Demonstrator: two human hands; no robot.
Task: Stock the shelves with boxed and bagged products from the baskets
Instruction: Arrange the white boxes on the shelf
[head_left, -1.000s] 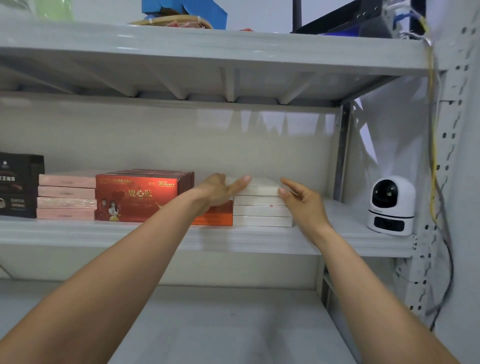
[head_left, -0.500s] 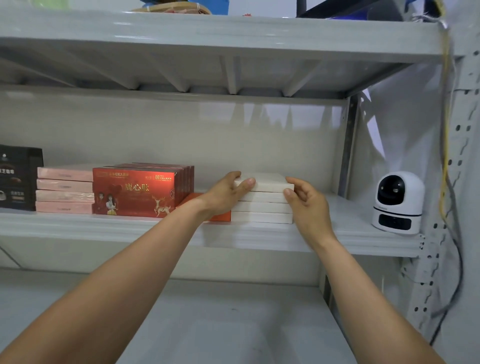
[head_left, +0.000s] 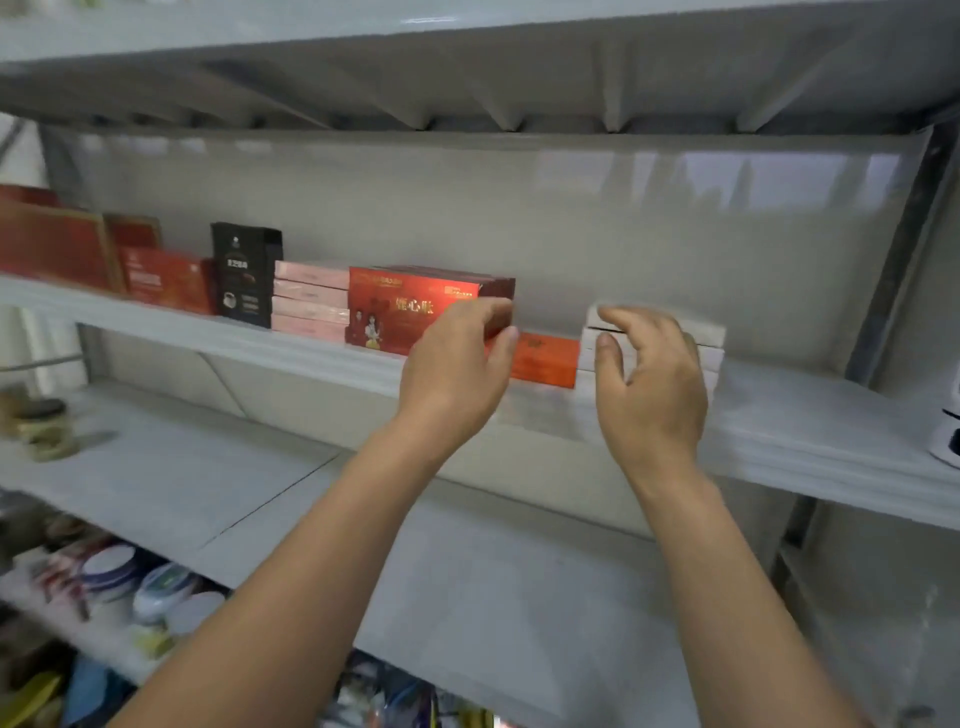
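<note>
Reaching up at the middle shelf (head_left: 779, 431), 2 bare hands hang before the boxes. The left hand (head_left: 457, 374) is in front of the red box's (head_left: 400, 306) right end, the right hand (head_left: 649, 384) before the stack of white boxes (head_left: 712, 343). Fingers are loosely half-curled and neither hand grasps anything. A flat orange box (head_left: 545, 358) lies between red box and white stack. Further left sit 4 stacked pink boxes (head_left: 311, 301) and an upright black box (head_left: 247, 275).

The left hand (head_left: 457, 374) and right hand (head_left: 649, 389), fingers (head_left: 621, 318) loosely curled, are raised before the shelf (head_left: 156, 322), by a red box (head_left: 395, 306), orange box (head_left: 548, 358) and stacked white boxes (head_left: 711, 345).
</note>
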